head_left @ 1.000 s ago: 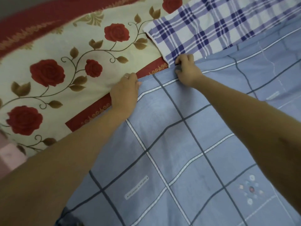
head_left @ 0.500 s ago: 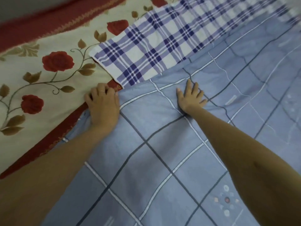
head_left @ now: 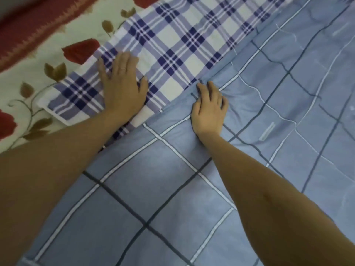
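Scene: a person leans over a bed, both bare arms stretched forward across a blue cover (head_left: 153, 189) crossed with white and dark lines.
Cover's place: it fills the near and right side of the view, lying over a plaid cloth (head_left: 182, 41), which in turn lies on a floral sheet (head_left: 28, 77).
Key line: the cover's hem (head_left: 176, 101) runs on a slant from lower left to upper right, and the plaid cloth shows beyond it.
Right hand (head_left: 208, 112): it sits right on that hem. Its fingers (head_left: 213, 89) are bent and dig into the cloth, which puckers around them, so they appear to grip the edge.
Left hand (head_left: 123, 89): it rests palm down on the plaid cloth, just beyond the hem. Its fingers (head_left: 124, 60) are straight, slightly spread, and hold nothing. A ring (head_left: 123, 68) shows on one of them.
Nearer hand: the right hand is already on the edge. The left hand lies off to its left, with bare plaid between the two.
Likely bearing: any pull on the cover would probably run along or across the hem, away from the body and toward the plaid.
Hard to read: the right thumb is tucked out of view, so the hold underneath cannot be confirmed. The left fingertips are smeared by motion blur. The bed's edges and the cover's far corners are cut off by the frame.
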A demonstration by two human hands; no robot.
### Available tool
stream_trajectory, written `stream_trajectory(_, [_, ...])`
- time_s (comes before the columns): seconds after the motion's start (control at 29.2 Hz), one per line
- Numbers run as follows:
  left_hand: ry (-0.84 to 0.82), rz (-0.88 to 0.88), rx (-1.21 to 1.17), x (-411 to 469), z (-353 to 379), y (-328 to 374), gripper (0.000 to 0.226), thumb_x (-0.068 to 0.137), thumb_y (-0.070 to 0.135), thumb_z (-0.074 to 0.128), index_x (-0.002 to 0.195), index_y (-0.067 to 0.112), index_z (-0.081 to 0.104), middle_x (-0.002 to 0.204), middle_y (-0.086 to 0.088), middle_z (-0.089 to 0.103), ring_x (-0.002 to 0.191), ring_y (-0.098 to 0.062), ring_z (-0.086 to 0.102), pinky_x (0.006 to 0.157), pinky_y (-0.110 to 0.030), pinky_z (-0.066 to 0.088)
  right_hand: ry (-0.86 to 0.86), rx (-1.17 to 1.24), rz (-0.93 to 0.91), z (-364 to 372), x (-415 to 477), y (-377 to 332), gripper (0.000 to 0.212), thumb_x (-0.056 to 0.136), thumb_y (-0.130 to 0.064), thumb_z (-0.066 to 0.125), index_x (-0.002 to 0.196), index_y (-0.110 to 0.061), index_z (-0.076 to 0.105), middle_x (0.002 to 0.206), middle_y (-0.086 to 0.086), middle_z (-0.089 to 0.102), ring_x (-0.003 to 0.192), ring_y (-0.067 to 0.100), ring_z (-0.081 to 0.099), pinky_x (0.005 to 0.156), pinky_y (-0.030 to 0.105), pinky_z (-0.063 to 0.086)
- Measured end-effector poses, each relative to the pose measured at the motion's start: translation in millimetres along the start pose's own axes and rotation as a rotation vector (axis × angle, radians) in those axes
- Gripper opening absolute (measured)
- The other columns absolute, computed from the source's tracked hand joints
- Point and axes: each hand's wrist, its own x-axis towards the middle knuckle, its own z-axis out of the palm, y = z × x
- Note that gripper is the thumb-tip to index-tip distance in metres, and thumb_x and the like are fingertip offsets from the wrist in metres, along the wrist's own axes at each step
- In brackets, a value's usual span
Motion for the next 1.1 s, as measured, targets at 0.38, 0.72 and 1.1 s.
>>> stream_trajectory(0.38, [-0.032, 0.032, 0.124, 17, 12, -3, 0.054, 0.087, 0.039, 0.037, 0.134, 0.012, 0.044, 0.148, -0.007, 0.036, 0.136, -0.024, 0.033, 0.114, -0.05, 0.003, -0.285, 0.118, -0.31, -33, 83, 28, 0.019, 0.083, -0.019, 0.048, 0.097, -0.009, 0.055, 0.104, 0.008, 0.052, 0.077, 0.027, 0.052, 0.059, 0.028, 0.034])
stream_trajectory(0.72, [-0.075, 0.016, 0.145, 22, 6, 6, 0.055, 0.084, 0.035, 0.04, 0.133, 0.011, 0.044, 0.148, -0.008, 0.036, 0.135, -0.026, 0.032, 0.115, -0.05, 0.006, -0.712, 0.117, -0.366, -63, 134, 24, 0.01, 0.093, -0.005, 0.046, 0.086, -0.002, 0.052, 0.088, 0.006, 0.053, 0.068, 0.014, 0.047, 0.068, 0.028, 0.036])
stream_trajectory(1.1, [-0.1, 0.017, 0.158, 25, 5, 7, 0.057, 0.083, 0.035, 0.039, 0.133, 0.01, 0.043, 0.147, -0.01, 0.036, 0.134, -0.027, 0.033, 0.114, -0.05, 0.008, -0.593, 0.015, -0.218, -72, 157, 19, 0.024, 0.088, -0.008, 0.044, 0.108, -0.012, 0.055, 0.117, 0.006, 0.052, 0.09, 0.029, 0.056, 0.072, 0.037, 0.044])
